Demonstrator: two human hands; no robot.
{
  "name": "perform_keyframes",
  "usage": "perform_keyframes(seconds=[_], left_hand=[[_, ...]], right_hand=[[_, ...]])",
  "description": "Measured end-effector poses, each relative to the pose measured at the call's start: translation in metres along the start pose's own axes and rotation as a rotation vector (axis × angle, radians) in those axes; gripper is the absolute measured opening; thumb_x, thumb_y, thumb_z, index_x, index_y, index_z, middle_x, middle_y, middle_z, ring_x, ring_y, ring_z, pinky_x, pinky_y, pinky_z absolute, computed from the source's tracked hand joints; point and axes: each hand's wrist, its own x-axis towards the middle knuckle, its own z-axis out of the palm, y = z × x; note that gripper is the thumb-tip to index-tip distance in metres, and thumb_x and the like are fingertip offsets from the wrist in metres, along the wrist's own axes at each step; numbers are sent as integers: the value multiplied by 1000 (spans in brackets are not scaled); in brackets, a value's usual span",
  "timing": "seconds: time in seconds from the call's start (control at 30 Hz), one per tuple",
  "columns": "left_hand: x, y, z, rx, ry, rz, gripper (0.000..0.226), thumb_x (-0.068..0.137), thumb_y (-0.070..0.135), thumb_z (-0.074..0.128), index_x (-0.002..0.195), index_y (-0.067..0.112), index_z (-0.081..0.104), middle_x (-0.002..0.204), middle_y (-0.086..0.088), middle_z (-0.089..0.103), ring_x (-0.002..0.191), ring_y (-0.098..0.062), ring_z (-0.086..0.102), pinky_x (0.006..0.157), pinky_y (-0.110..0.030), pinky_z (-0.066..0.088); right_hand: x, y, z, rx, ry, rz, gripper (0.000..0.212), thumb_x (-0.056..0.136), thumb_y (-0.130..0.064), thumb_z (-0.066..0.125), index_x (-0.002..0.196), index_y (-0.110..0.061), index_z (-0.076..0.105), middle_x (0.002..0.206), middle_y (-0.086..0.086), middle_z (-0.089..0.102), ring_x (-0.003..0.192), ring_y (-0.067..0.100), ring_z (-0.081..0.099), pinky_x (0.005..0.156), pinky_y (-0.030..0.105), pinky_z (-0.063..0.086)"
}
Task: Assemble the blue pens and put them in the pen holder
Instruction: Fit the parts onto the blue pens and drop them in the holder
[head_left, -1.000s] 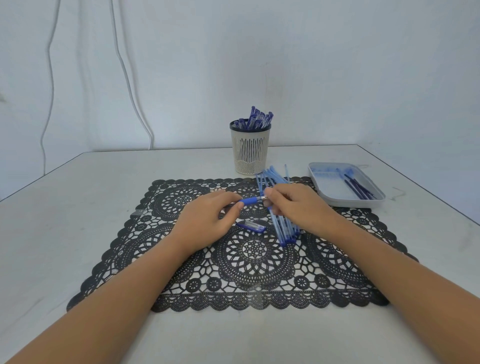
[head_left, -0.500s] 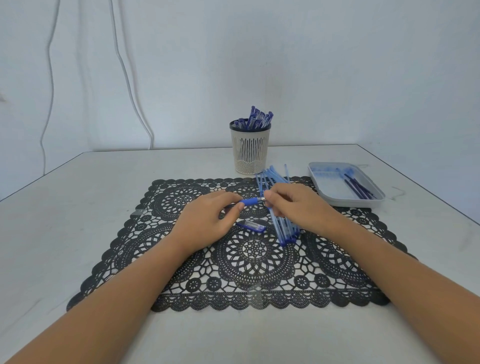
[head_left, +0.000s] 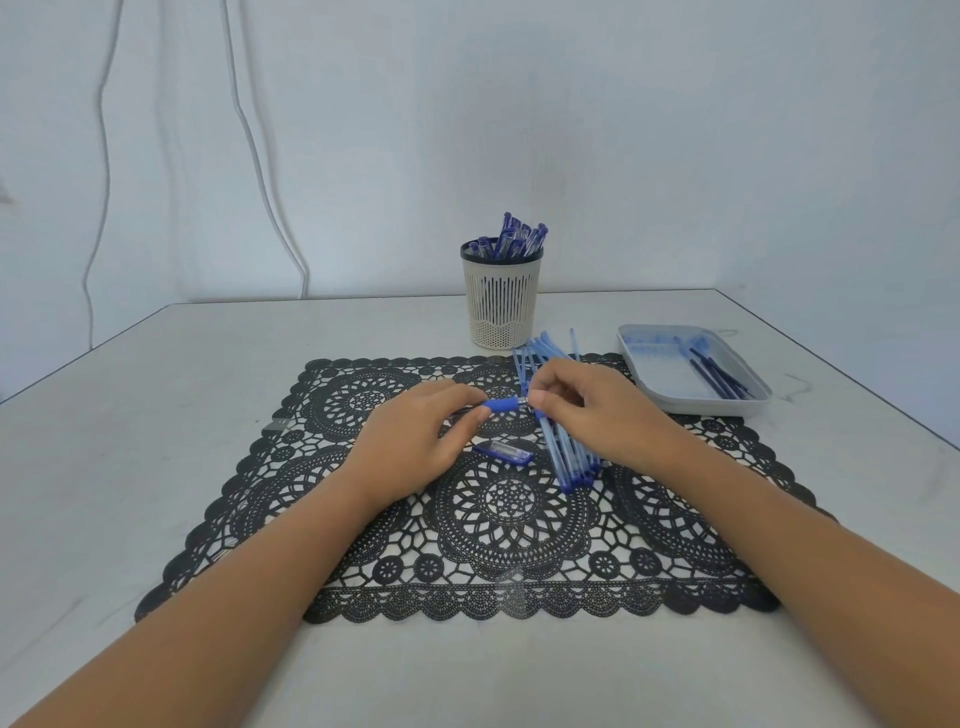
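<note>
A black lace mat (head_left: 483, 519) lay on the table (head_left: 130, 441). Above it, the left hand (head_left: 415, 441) pinched the blue pen (head_left: 501, 404) by its grip, and the right hand (head_left: 597, 410) pinched its metal tip. A pen cap (head_left: 504, 451) lay just below. Loose barrels (head_left: 563, 447) lay under the right hand. Farther stood the pen holder (head_left: 501, 301) with pens, and a tray (head_left: 696, 408) to its right.

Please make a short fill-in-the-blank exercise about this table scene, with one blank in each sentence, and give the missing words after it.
1. Both hands, left hand and right hand, hold one blue ____ between them.
2. The pen holder stands ____ the black lace mat, toward the wall.
3. The loose pen cap lies on the ____.
4. The grey tray sits to the ____ of the mat.

Missing words: pen; beyond; mat; right
</note>
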Motion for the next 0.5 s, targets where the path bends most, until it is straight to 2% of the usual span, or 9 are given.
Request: perform_keyframes(seconds=[0.13,0.23,0.33,0.43,0.5], left_hand=[[1,1,0,48,-31,55,36,88,42,40,104,18,62,89,6,62,80,-11,55,69,-28,45],[1,0,1,17,-18,-27,37,90,44,40,106,19,61,93,7,62,84,-8,54,72,-27,45],[1,-2,2,4,10,-102,24,93,33,48,109,20,61,96,8,62,86,-7,53,74,-29,46],[1,-6,2,-10,38,-172,22,93,33,48,108,21,60,94,7,62,86,-10,56,74,-34,49],[2,-7,2,-15,40,-195,26,92,36,46,108,21,60,93,6,63,85,-12,56,74,-37,50]], right_hand=[[1,-2,1,-66,19,7,15,96,-26,45,85,-24,55,65,-9,51,53,1,40,53,7,35],[1,0,1,3,82,41,15,97,-28,42,90,-22,54,71,-4,55,59,7,44,54,11,36],[1,1,-1,30,115,84,21,97,-34,40,94,-19,54,76,4,58,60,10,44,58,22,38],[-3,-2,-1,-127,-23,37,27,92,-45,45,91,-22,58,76,-7,55,64,4,45,63,20,36],[-5,-6,4,-292,-158,-28,30,86,-54,48,94,-30,61,88,-12,54,79,2,48,78,28,38]])
